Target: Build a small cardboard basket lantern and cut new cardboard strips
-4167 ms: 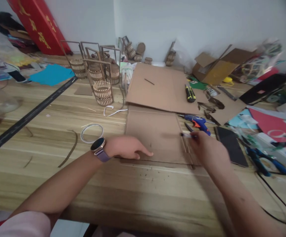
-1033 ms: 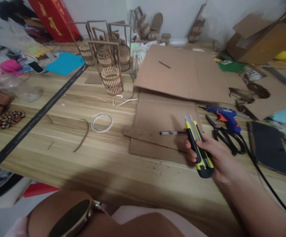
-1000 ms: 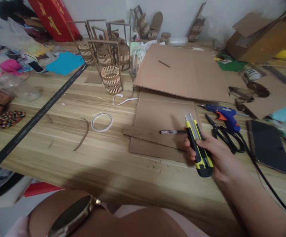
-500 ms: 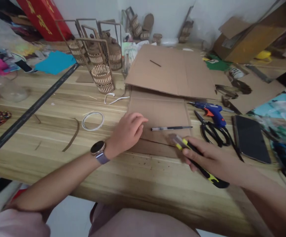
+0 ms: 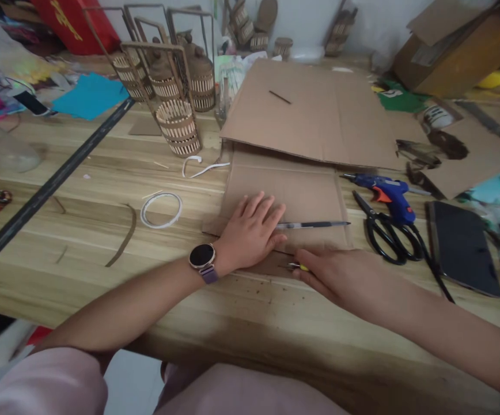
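My left hand [image 5: 250, 233] lies flat with fingers spread on a piece of brown cardboard [image 5: 284, 184]. A pen [image 5: 319, 225] rests on that cardboard, its near end by my left fingers. Close by, my right hand [image 5: 336, 276] is closed around a utility knife [image 5: 302, 267]. Most of the knife is hidden under the hand; only its tip and a bit of yellow show, low over the cardboard's front edge. A larger cardboard sheet [image 5: 302, 115] with a thin dark strip [image 5: 280, 97] on it overlaps the back of the piece.
Scissors [image 5: 390, 236], a blue glue gun [image 5: 388, 193] and a dark phone-like slab [image 5: 463, 248] lie to the right. To the left are a white ring of tape [image 5: 161, 210], a curved brown strip [image 5: 124, 239] and a long black bar [image 5: 55, 181]. Small slatted baskets [image 5: 178, 129] stand behind.
My left hand has flattened and pressed onto the cardboard. My right hand has turned over and brought the knife left and down to the cardboard's front edge. The view has shifted slightly.
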Demonstrator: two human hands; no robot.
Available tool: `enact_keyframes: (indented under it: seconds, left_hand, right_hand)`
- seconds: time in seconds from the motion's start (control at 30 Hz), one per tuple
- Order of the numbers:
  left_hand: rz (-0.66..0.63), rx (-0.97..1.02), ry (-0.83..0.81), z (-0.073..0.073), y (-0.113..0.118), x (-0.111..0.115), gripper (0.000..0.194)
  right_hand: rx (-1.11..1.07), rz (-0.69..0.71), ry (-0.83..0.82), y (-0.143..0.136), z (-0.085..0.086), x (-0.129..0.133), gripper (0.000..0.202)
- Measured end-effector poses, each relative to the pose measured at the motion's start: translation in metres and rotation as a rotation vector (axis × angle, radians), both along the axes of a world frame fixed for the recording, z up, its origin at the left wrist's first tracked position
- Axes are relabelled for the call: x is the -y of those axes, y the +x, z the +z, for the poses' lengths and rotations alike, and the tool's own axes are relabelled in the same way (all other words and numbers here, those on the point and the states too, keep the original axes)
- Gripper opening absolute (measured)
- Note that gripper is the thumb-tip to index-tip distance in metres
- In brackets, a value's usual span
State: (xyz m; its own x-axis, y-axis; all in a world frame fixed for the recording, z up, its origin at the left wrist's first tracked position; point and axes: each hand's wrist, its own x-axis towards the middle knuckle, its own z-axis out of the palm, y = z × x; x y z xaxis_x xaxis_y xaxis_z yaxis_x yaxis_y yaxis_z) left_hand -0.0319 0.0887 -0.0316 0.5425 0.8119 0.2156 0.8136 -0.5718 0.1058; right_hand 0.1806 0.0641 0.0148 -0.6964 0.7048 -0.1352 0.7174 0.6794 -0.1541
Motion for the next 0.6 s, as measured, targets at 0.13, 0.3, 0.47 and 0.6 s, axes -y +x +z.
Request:
enact_keyframes:
  seconds: [0.13,0.3,0.47,0.6]
  left_hand:
    - [0.008,-0.006,-0.012,0.002,0.001,0.001,0.059]
    - [0.012,0.002,0.003,0.002,0.002,0.001,0.058]
    - [0.009,-0.005,-0.011,0.003,0.002,0.001,0.058]
    - [0.008,-0.009,-0.031,0.004,0.002,0.001,0.058]
  right_hand:
    - [0.131,0.096,0.030,-0.006,0.010,-0.001,0.018]
    - [0.164,0.124,0.048,-0.010,0.013,0.000,0.018]
    - [0.125,0.110,0.059,-0.010,0.010,0.002,0.018]
    - [0.200,0.120,0.078,-0.011,0.010,0.002,0.014]
